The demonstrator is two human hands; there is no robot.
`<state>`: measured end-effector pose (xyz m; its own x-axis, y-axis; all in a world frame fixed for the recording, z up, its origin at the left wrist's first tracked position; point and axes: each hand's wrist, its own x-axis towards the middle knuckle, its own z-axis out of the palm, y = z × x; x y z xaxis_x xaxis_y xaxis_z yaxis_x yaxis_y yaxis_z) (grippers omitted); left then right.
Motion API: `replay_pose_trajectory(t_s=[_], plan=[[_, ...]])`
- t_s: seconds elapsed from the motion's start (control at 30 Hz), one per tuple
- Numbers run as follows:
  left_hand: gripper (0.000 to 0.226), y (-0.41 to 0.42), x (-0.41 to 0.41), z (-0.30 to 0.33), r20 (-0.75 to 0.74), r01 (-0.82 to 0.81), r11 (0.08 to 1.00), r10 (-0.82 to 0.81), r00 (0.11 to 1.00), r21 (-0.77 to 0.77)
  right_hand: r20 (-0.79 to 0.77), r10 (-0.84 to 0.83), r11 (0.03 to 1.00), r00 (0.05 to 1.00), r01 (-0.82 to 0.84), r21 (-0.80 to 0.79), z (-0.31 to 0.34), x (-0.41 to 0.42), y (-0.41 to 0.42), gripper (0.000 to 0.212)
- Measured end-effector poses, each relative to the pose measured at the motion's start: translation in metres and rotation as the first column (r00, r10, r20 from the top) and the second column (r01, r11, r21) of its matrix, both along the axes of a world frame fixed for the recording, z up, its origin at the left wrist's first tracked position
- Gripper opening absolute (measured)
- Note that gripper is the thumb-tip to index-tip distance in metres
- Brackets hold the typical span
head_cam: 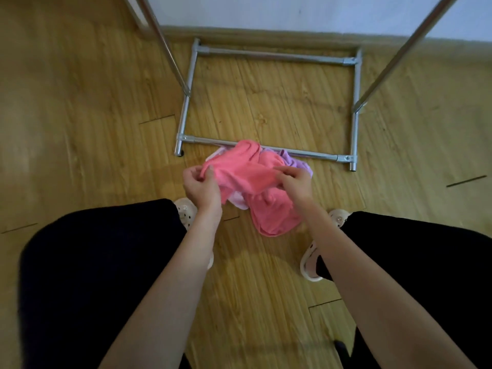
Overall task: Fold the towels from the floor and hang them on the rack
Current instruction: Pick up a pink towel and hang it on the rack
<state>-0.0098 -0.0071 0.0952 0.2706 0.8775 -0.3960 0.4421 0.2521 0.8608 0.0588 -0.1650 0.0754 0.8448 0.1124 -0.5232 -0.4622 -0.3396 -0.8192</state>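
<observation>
A pink towel (247, 179) is bunched between my hands just above the wooden floor. My left hand (201, 186) pinches its left edge and my right hand (296, 182) grips its right side. The towel's lower part hangs down crumpled toward the floor. Under and behind it lie a purple towel (295, 162) and a pale pink towel (238, 199), partly hidden. The metal rack (355, 83) stands in front of me, its square base frame on the floor and two slanted uprights rising out of view.
My knees in black trousers and my light slippers (186, 210) flank the pile. A white wall with a wooden skirting board (266, 35) runs behind the rack. The rack's front base bar (314, 155) touches the towel pile.
</observation>
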Motion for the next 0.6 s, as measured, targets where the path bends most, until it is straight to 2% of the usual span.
replay_pose_trajectory(t_s=[0.1, 0.17, 0.23, 0.33, 0.43, 0.5, 0.6], plan=[[0.020, 0.002, -0.007, 0.041, 0.049, 0.080, 0.997, -0.080, 0.996, -0.001, -0.031, 0.042, 0.985, 0.999, -0.036, 0.169, 0.069, -0.002, -0.012, 0.034], [0.012, 0.003, -0.010, 0.068, 0.091, 0.169, 0.986, -0.169, 0.981, 0.010, 0.096, 0.165, 0.962, 0.982, -0.182, 0.204, 0.112, -0.007, -0.022, 0.047], [0.011, 0.004, -0.013, 0.096, 0.134, 0.250, 0.968, -0.250, 0.959, 0.018, 0.299, 0.282, 0.936, 0.911, -0.330, 0.123, 0.149, -0.015, -0.033, 0.053], [0.010, 0.003, -0.018, 0.141, 0.196, 0.324, 0.945, -0.326, 0.925, 0.045, 0.512, 0.329, 0.930, 0.794, -0.366, -0.030, 0.196, -0.027, -0.046, 0.049], [0.013, -0.002, -0.027, 0.183, 0.248, 0.350, 0.936, -0.344, 0.906, 0.021, 0.636, 0.335, 0.935, 0.695, -0.327, -0.136, 0.238, -0.037, -0.061, 0.045], [0.018, -0.004, -0.033, 0.205, 0.265, 0.364, 0.931, -0.354, 0.897, 0.014, 0.683, 0.353, 0.931, 0.640, -0.315, -0.186, 0.265, -0.044, -0.069, 0.033], [0.014, -0.006, -0.041, 0.232, 0.270, 0.398, 0.917, -0.390, 0.880, 0.029, 0.700, 0.375, 0.922, 0.608, -0.319, -0.218, 0.299, -0.052, -0.076, 0.019]])
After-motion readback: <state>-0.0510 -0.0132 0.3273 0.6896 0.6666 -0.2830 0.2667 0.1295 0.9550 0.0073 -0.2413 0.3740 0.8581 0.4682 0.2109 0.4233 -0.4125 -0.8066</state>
